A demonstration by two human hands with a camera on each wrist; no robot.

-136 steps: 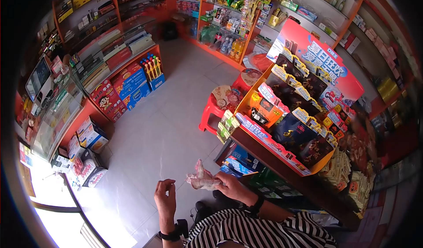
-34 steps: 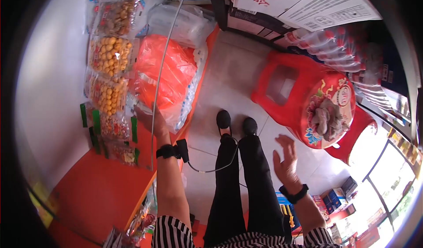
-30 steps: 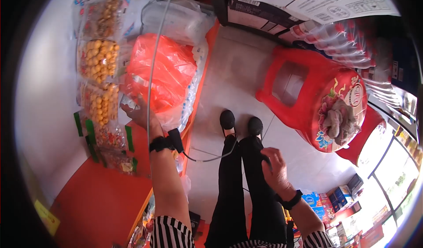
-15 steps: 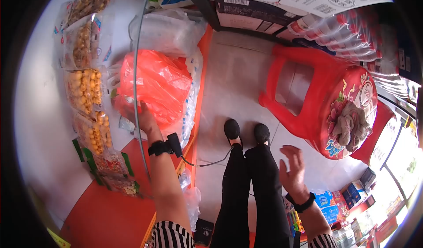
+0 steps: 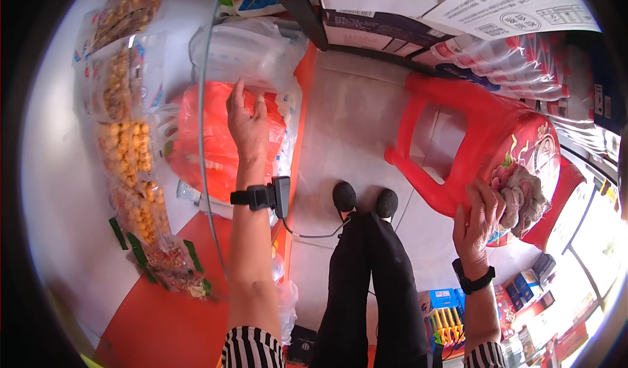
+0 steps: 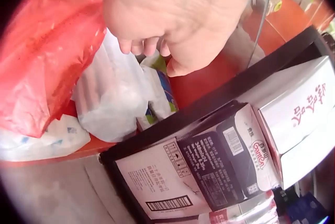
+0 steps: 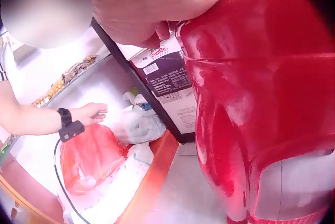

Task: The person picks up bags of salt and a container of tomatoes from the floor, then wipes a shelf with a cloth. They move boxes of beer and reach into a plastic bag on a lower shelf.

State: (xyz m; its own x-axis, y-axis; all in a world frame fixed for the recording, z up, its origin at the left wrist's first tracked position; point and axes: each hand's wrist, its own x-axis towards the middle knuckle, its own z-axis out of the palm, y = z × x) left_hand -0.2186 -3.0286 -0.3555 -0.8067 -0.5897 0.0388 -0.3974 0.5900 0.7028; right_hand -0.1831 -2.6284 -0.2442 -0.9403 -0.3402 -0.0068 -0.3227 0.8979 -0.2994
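Observation:
My left hand (image 5: pixel 248 122) is over a red plastic bag (image 5: pixel 226 149) on the low red-orange ledge, fingers spread and holding nothing. The left wrist view shows the same hand (image 6: pixel 183 15) above a white wrapped bundle (image 6: pixel 112 90), beside the red bag. At the right, my right hand (image 5: pixel 479 217) rests on the seat edge of a red plastic stool (image 5: pixel 428 87), fingers loosely extended. A crumpled greyish rag (image 5: pixel 523 201) lies on the flowered seat, right beside those fingertips. In the right wrist view the palm hides most of the right fingers at the stool's edge.
Packs of yellow snacks (image 5: pixel 124 149) hang along the left wall. A thin grey cable (image 5: pixel 204 73) crosses above the red bag. Cartons (image 5: pixel 386 24) and wrapped bottles (image 5: pixel 517 67) stand at the back. A second red stool (image 5: pixel 566 198) is behind the first.
The rag, held in the right hand in the oldest frame, lies on the stool in later ones. Lately my left hand moved up over the bag, and my right hand reached the stool's seat.

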